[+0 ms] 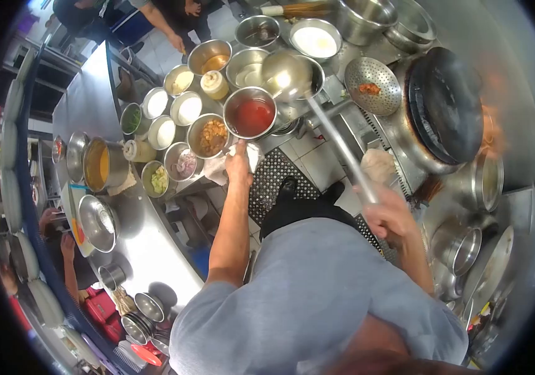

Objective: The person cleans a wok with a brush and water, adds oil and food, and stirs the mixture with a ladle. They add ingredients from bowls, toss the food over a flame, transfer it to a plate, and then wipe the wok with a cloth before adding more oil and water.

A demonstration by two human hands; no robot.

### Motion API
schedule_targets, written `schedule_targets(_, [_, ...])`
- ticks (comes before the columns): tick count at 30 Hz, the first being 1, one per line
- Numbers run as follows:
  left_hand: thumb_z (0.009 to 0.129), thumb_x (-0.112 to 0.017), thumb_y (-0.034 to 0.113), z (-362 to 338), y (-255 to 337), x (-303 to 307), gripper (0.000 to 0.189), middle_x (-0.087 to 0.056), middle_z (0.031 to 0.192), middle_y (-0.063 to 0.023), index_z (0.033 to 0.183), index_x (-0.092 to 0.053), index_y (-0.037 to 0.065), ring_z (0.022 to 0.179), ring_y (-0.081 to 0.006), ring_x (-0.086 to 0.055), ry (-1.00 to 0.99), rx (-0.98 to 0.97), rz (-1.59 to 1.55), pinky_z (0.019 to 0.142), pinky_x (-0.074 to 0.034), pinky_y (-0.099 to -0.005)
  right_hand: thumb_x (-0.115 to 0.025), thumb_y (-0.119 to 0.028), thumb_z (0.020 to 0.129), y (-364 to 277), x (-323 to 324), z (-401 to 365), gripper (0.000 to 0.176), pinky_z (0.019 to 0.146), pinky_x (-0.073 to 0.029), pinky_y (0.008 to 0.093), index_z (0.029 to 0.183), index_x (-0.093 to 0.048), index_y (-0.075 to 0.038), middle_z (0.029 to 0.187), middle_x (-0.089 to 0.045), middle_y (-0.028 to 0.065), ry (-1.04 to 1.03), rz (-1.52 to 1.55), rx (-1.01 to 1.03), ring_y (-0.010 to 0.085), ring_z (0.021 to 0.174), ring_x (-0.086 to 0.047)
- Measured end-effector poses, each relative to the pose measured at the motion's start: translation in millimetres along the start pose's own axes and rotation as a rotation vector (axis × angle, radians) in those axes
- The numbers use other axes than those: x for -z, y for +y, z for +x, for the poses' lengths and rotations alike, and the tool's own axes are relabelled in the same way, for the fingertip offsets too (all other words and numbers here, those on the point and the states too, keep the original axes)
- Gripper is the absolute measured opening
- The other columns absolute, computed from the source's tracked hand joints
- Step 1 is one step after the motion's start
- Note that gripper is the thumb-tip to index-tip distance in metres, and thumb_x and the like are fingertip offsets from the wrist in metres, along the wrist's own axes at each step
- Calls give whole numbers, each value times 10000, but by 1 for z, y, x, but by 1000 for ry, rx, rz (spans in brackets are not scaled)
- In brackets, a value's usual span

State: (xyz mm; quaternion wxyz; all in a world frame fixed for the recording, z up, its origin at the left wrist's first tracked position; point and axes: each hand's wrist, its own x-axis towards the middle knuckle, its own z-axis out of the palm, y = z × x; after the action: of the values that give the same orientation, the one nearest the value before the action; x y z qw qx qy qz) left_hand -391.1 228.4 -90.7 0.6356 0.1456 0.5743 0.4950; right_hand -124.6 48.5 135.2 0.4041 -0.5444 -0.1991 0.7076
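Observation:
My right hand (389, 212), smeared by motion, is closed round the long handle of a big metal ladle (336, 137). The ladle's bowl is over the metal pots to the left of the perforated strainer. My left hand (239, 164) is closed on a white cloth (253, 155), at the near side of a metal bowl of red liquid (250, 116). Whether its fingers also grip that bowl is hidden. Beside it stands a bowl of brown chunks (208, 137), with chopped onion (182, 164) further left.
A dark wok (445, 106) sits on a burner at the right, flames beside it. The strainer (374, 86) holds a reddish clump. Pots of sauce and powder crowd the left counter (145, 240). Another person's hand (177, 42) is at the top. A black perforated mat (274, 181) covers the floor.

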Motion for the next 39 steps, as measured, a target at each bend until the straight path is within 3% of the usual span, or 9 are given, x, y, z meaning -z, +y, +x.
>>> schedule_targets(8, [779,-723,281,45,-36,12,709,-560,1146,-224,1271,-387,-103,947,-273,-577,6,-203,59,854,-452,-380,-537,-75,830,-18,-49,86,307,359,-353,255,1122,-493,9,581,-465,11,-87,-742,-185,103,387,-457])
schedule_targets(9, [811,-689,284,15,-2,-1,649,-553,1166,-254,1296,-400,-36,969,-298,-585,130,31,299,913,-430,-386,-541,-72,830,-21,-46,88,328,350,-340,257,1143,-490,11,573,-452,7,-73,-617,-233,101,382,-444])
schedule_targets(11, [789,-604,570,57,-46,29,862,-544,1171,-304,1278,-389,-106,1099,-388,-542,-298,-192,915,979,-395,-433,-546,-63,834,-36,-52,93,394,323,-286,252,1213,-473,21,549,-389,-16,-120,-387,-336,84,359,-374])
schedule_targets(12, [773,-598,607,40,-33,13,904,-543,1182,-299,1262,-402,-127,1153,-394,-506,67,-2,716,989,-386,-423,-532,-63,839,-47,-57,95,402,316,-248,232,1228,-470,18,551,-351,-31,-105,-339,-400,66,353,-326])
schedule_targets(17, [770,-712,343,-42,-10,39,581,-600,1085,-152,1198,-495,17,1038,-235,-552,-51,-222,301,916,-418,-343,-484,-87,852,-53,-23,98,390,287,-256,210,1220,-465,40,565,-382,-10,-256,-87,-440,63,332,-329])
schedule_targets(21, [881,-606,377,-135,4,91,370,-635,878,-60,1094,-575,76,760,-162,-617,-207,36,73,673,-501,-301,-477,-99,855,-50,1,84,386,282,-257,214,1215,-458,40,574,-397,0,-285,-134,-302,66,328,-331])
schedule_targets(27, [927,-489,423,-192,-196,170,478,-596,1151,-120,1269,-493,89,976,-291,-626,-294,434,-963,719,-577,-304,-480,-51,824,-46,40,88,380,307,-284,251,1197,-461,13,564,-402,20,-336,-265,-171,105,337,-360])
schedule_targets(36, [913,-535,358,-279,-156,115,337,-651,990,-74,1084,-636,86,885,-158,-590,120,215,478,767,-460,-302,-479,-85,847,-27,83,120,362,312,-289,257,1200,-465,-9,576,-416,11,-564,-92,-184,103,355,-379])
schedule_targets(39, [837,-655,316,-270,-151,95,340,-639,910,-25,1063,-605,68,788,-134,-603,99,267,391,655,-484,-292,-442,-105,885,-10,108,136,428,312,-308,262,1295,-402,9,621,-441,3,-748,333,-288,95,356,-387])
